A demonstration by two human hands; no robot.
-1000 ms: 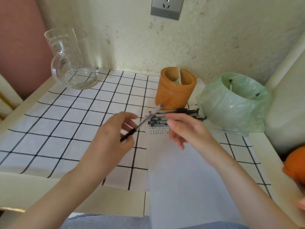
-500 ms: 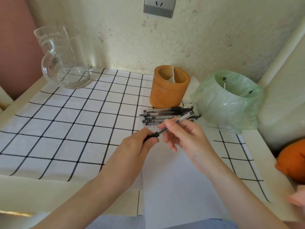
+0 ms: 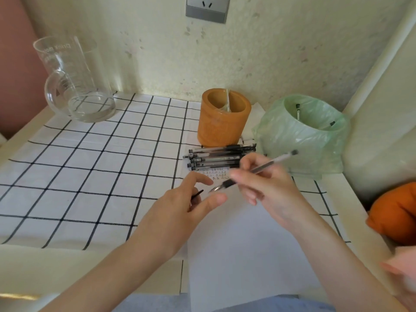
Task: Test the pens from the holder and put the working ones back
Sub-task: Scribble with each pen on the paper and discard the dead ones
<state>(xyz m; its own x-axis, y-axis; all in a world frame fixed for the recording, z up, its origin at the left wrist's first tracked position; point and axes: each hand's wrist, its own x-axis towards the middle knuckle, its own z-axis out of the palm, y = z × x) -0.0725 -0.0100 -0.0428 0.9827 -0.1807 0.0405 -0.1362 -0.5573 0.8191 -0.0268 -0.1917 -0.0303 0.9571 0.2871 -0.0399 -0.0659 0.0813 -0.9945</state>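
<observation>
Over the near edge of the desk, both forearms reach in from below and converge above a white paper sheet [image 3: 247, 248]. Left hand [image 3: 186, 201]: palm turned right, thumb and forefinger loosely spread, a thin black piece [image 3: 198, 192] poking out from its fingers; exact grip hidden. Right hand [image 3: 267, 188]: fingers curled round a clear-barrelled pen [image 3: 267, 165], pinched near the dark grip, metal tip bare and pointing down-left toward the left thumb, rear end angled up-right. Tip sits just above the paper, near small scribbles. Beyond the hands, loose pens [image 3: 216, 157] lie stacked crosswise on the checked cloth [image 3: 90, 167]. Orange holder [image 3: 224, 122] stands just behind them, upright. Green-bagged bin [image 3: 304, 136] to its right.
</observation>
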